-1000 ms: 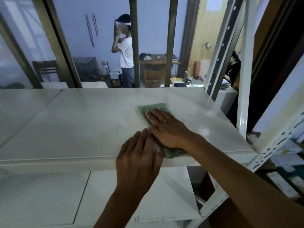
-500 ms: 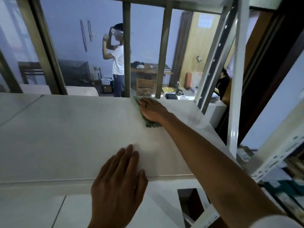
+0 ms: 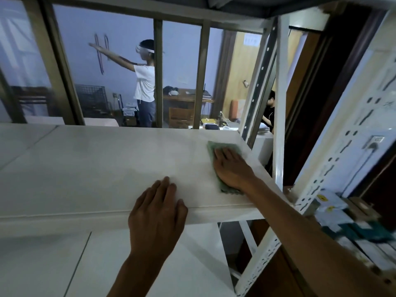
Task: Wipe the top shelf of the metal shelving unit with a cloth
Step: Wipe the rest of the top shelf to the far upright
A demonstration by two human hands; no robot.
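Observation:
The white metal shelf (image 3: 102,168) fills the middle of the head view. A green cloth (image 3: 216,147) lies flat on its right part, near the right edge. My right hand (image 3: 232,168) presses down on the cloth with fingers spread, pointing toward the back of the shelf; most of the cloth is hidden under it. My left hand (image 3: 158,209) rests flat on the shelf's front edge, fingers together, holding nothing.
White perforated uprights (image 3: 278,125) stand at the shelf's right corners. A lower shelf (image 3: 128,264) shows below. Boxes (image 3: 334,211) sit on a neighbouring rack at right. Behind a window with bars (image 3: 158,73), a person in a white shirt (image 3: 145,82) stands and another person (image 3: 270,112) sits.
My right hand slid the cloth from the shelf's back middle to the right and nearer the front. My left hand stayed on the front edge. The standing person raised an arm.

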